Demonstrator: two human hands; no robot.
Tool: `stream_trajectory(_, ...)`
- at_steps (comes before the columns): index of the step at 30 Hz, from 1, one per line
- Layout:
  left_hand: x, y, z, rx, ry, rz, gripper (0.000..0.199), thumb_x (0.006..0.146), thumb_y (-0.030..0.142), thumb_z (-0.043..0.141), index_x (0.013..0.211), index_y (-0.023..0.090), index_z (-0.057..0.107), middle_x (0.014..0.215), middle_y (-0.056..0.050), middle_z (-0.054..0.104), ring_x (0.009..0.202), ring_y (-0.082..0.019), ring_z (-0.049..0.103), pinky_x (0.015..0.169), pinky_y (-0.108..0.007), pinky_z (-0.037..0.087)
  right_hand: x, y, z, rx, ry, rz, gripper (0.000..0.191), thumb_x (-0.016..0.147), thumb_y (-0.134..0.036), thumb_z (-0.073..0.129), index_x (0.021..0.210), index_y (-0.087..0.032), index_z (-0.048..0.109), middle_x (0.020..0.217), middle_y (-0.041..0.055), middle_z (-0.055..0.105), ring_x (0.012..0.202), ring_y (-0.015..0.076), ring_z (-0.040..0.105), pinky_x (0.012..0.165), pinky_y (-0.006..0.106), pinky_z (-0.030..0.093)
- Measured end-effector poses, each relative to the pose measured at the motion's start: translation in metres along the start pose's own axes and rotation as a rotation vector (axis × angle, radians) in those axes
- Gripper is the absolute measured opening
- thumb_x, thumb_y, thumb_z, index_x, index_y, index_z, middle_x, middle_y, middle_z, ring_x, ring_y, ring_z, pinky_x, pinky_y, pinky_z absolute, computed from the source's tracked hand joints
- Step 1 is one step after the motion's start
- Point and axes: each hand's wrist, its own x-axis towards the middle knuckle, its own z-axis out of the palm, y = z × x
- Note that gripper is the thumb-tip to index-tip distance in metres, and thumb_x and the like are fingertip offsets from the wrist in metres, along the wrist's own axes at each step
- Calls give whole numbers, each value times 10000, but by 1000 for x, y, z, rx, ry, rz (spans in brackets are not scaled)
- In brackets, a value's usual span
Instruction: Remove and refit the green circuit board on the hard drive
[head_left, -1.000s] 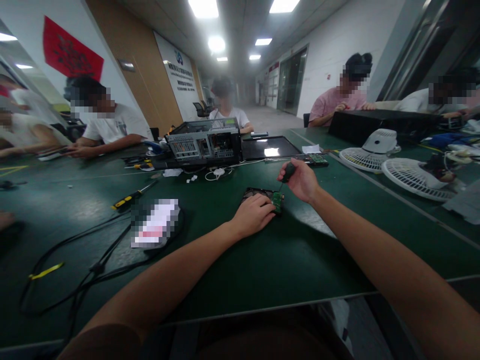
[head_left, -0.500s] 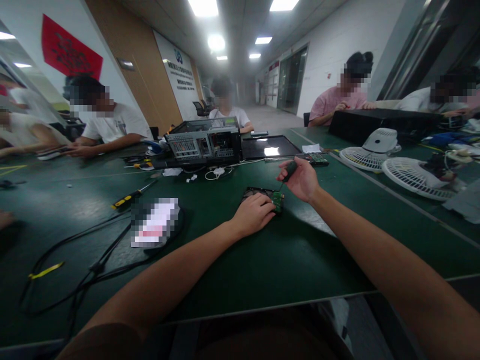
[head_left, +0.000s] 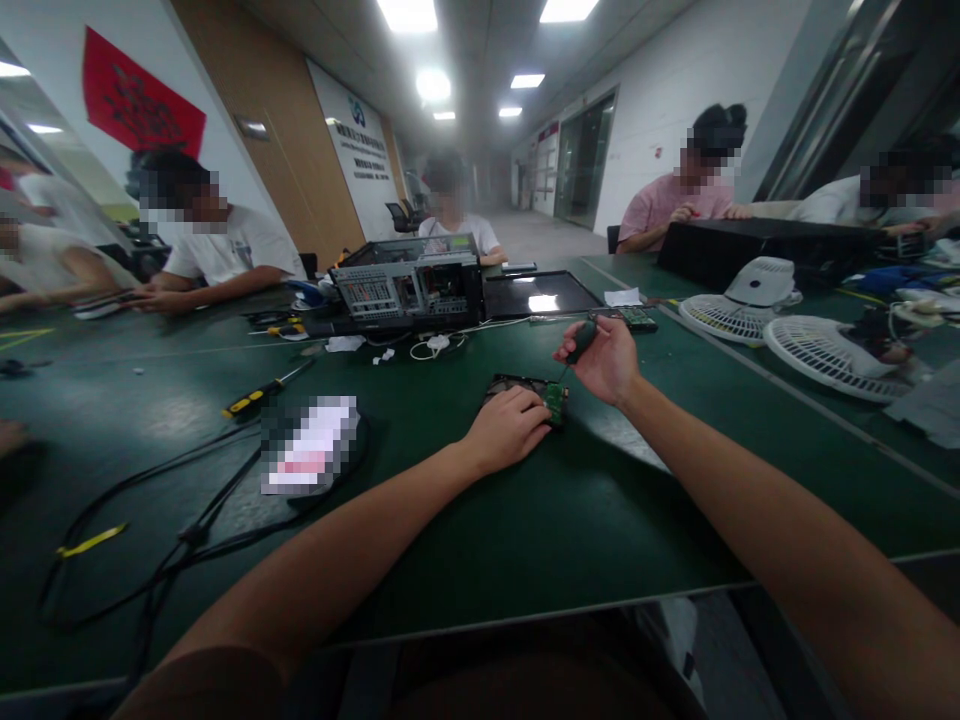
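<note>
A flat black casing (head_left: 516, 382) with a green circuit board (head_left: 556, 397) on its right part lies on the green table. My left hand (head_left: 513, 424) rests over it, fingers curled across the top, holding it down and covering much of the casing. In my right hand (head_left: 611, 365) is a dark-handled screwdriver (head_left: 581, 342), gripped by the fingers and tilted. Its thin shaft slants down to the far edge of the circuit board; the exact contact of the tip is too small to make out.
An opened computer case (head_left: 409, 285) stands beyond, beside a black panel (head_left: 540, 295). A yellow-black screwdriver (head_left: 255, 400), a black cable (head_left: 217, 545) and a blurred-out item lie left. White fans (head_left: 832, 355) and a black box (head_left: 765, 250) are right. Several people sit around.
The fingers of my right hand have shifted slightly on the screwdriver handle, and the hand sits a touch lower. My left hand and the casing stay in place.
</note>
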Motion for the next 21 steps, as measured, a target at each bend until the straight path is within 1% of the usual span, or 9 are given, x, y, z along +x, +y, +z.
stream_trajectory(4,0,-1,1,2,1,2,188,1025,301,593,1117,181,705,1145,-112,685,1067,-262,627,955,-429,536,1,0,0,-1,6,6,299,882,-509,548,762,-247,627,669,30,564,680,210,556,769,414,555)
stream_trajectory(11,0,-1,3,5,0,0,186,1023,299,597,1108,176,709,1147,-109,690,1081,-263,626,962,-428,533,2,2,-1,-6,-12,1,269,861,-464,545,777,-231,652,675,29,566,688,203,571,803,403,560)
stream_trajectory(17,1,1,0,7,-7,-8,187,1028,300,590,1112,181,708,1146,-109,689,1079,-261,627,958,-428,532,3,3,-2,14,-19,-17,250,858,-428,548,768,-221,658,679,35,589,696,202,584,806,401,559)
stream_trajectory(21,0,1,-1,6,-14,-7,190,1029,307,589,1112,182,707,1148,-109,684,1078,-258,628,955,-422,533,5,5,-3,-8,18,-19,202,847,-395,600,784,-218,673,740,28,644,720,188,611,799,374,560)
